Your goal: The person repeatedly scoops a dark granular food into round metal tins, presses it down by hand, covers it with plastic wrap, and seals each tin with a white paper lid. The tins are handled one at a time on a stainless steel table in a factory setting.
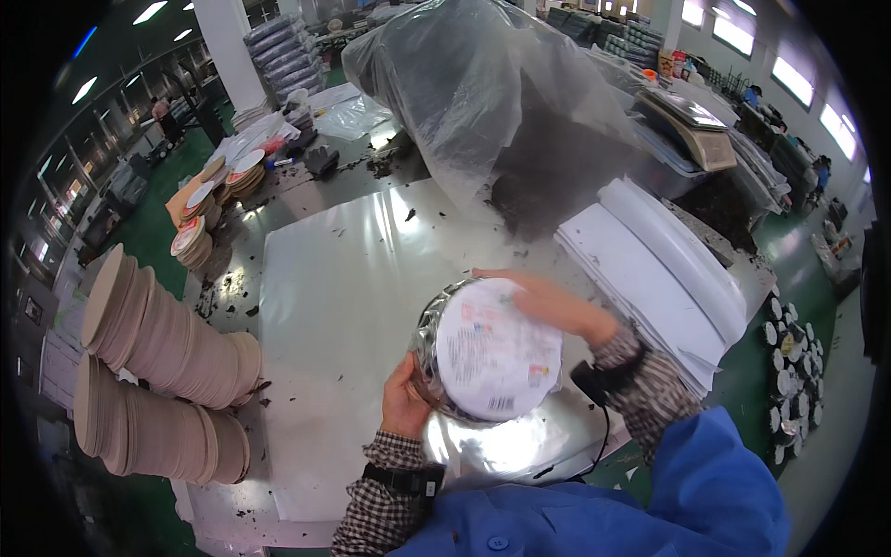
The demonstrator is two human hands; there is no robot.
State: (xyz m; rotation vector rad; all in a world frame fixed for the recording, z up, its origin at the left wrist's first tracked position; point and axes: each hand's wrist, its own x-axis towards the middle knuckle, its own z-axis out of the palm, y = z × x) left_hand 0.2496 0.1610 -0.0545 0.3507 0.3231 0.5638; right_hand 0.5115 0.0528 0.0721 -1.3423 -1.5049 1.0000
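A round, flat package in silver foil (429,332) is tilted up in front of me above the metal tabletop. Over its face lies a white paper disc (492,357) with coloured print. My left hand (406,399) is closed around the package's lower left edge, thumb up along the foil. Across the far right rim of the disc lies my right hand (557,304), slightly blurred, its fingers stretched out flat along the edge. The underside of the package is hidden.
Two stacks of round cardboard discs (172,334) lie at the left. Smaller printed discs (192,243) sit beyond them. White paper sheets (650,269) lie at the right. Clear plastic film (464,84) drapes over a dark heap (557,186) at the back; dark flakes are scattered about.
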